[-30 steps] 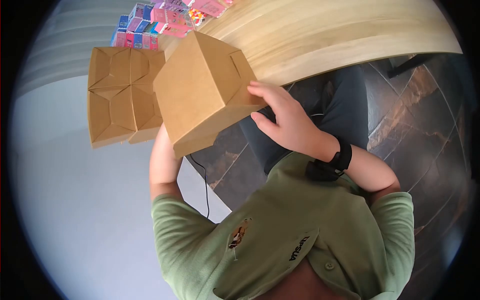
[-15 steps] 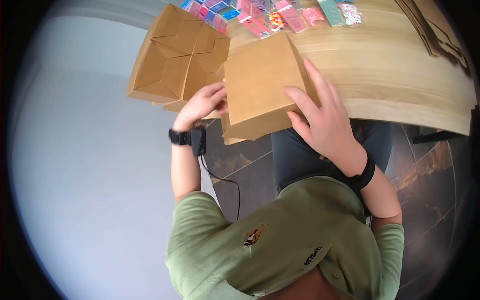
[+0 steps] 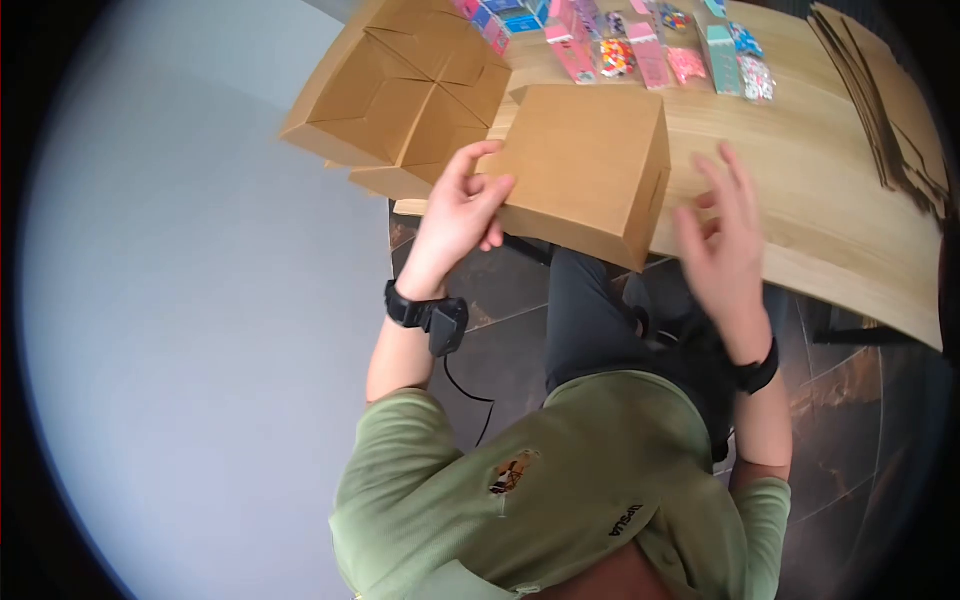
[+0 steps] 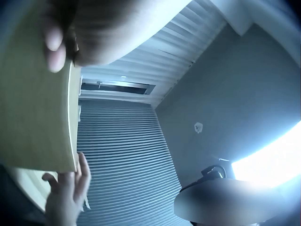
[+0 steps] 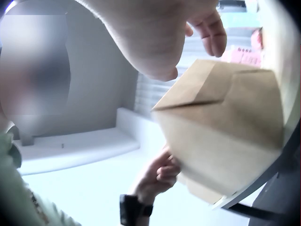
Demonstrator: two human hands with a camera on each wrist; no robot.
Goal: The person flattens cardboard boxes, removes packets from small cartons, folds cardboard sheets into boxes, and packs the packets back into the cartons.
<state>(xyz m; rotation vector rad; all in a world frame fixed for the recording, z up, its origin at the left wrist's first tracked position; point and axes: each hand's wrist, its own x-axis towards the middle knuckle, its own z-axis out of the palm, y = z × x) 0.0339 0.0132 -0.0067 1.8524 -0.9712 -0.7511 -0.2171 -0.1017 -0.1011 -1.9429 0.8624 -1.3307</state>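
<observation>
A brown cardboard box, its flat square face upward, is at the table's front edge. At its left edge my left hand has bent fingers and thumb, gripping the edge; in the left wrist view the fingertips lie against the cardboard. My right hand is off the box to its right, slightly blurred, fingers loosely spread and holding nothing. From the right wrist view, the right hand hangs above the box, whose side shows a slot and folded flaps, with the left hand at its far lower edge.
Brown boxes with creased, folded panels stand at the table's left. Small pink, blue and teal boxes and bags of colourful pieces line the back. Flat brown cardboard sheets lie stacked at the right of the wooden table.
The box has moved right and turned so its flat face points upward. My right hand has left it and moved right; my left hand, hidden behind it earlier, now shows at its left edge.
</observation>
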